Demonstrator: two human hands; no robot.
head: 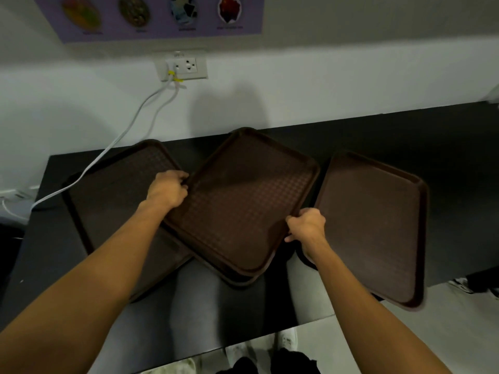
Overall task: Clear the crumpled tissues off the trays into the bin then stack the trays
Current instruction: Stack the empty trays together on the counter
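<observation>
Left hand [168, 188] and right hand [306, 225]: each curled around an opposite rim of the middle tray [243, 201], brown, rounded rectangle, waffle-textured, bare, overlapping the left tray [116, 190]. Right tray [372, 225]: same make, bare, apart. All on a black table [405, 139].

Three trays [113, 209] [243, 206] [372, 228] (all brown), two hands [167, 188] [307, 225], two cables [108, 149], one socket [186, 67]

Three dark brown trays: the middle tray [243, 201] shows a fine checked grid, the left tray [113, 201] the same check, the right tray [372, 228] looks plainer. Black table [405, 136], white wall [324, 85], white cable [121, 136] with a yellow tie [172, 75], purple poster [159, 33].
</observation>
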